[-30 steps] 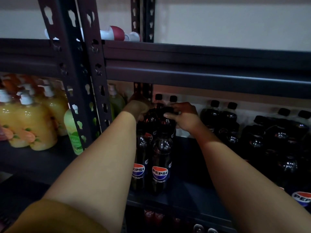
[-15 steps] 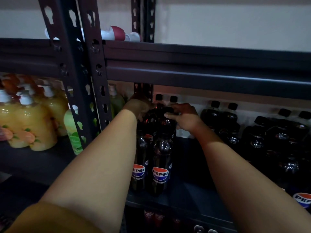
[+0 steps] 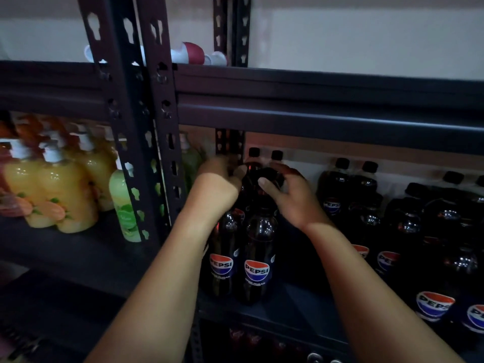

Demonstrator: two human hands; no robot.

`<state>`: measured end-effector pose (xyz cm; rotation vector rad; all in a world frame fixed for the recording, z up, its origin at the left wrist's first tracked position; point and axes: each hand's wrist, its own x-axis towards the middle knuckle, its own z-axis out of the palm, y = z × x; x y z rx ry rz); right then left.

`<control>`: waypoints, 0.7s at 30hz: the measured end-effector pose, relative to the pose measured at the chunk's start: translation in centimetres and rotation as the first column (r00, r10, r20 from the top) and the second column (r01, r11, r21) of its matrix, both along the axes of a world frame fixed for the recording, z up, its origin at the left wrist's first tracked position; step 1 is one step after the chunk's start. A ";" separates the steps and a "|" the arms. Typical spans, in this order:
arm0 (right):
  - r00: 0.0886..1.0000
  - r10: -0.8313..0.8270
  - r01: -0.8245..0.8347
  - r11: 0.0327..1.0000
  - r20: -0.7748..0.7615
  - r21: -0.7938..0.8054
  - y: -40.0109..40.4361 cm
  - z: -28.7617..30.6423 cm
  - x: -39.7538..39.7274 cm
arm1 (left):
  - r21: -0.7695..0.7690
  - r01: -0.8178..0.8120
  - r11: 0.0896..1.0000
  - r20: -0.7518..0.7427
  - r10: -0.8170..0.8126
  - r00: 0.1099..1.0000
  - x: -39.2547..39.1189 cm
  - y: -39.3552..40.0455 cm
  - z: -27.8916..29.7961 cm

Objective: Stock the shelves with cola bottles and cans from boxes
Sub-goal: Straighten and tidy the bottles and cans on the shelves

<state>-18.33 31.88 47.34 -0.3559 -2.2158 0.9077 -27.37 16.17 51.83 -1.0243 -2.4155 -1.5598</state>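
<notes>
Two hands, left hand [image 3: 220, 179] and right hand [image 3: 285, 192], curled round cola bottles' [image 3: 258, 258] necks at shelf [image 3: 301, 307] front edge; likely heavy, rigid, slick; grip below caps.

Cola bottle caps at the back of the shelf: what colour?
Black caps, clearest in the head view.

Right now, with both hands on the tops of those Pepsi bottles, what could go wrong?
1. The left hand and right hand hold only the tops of tall bottles; a push could tip the front Pepsi bottles, which stand near the shelf edge.
2. The left hand works close to the steel upright and could knock against it.
3. Dim light makes the gaps between the dark bottles on the right hard to judge.
</notes>
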 end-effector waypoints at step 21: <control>0.999 -0.031 0.029 0.995 -0.023 -0.100 -7.9 -1.6 6.1 | 0.079 -0.098 0.992 -0.067 0.103 0.992 5.2 -5.2 -7.0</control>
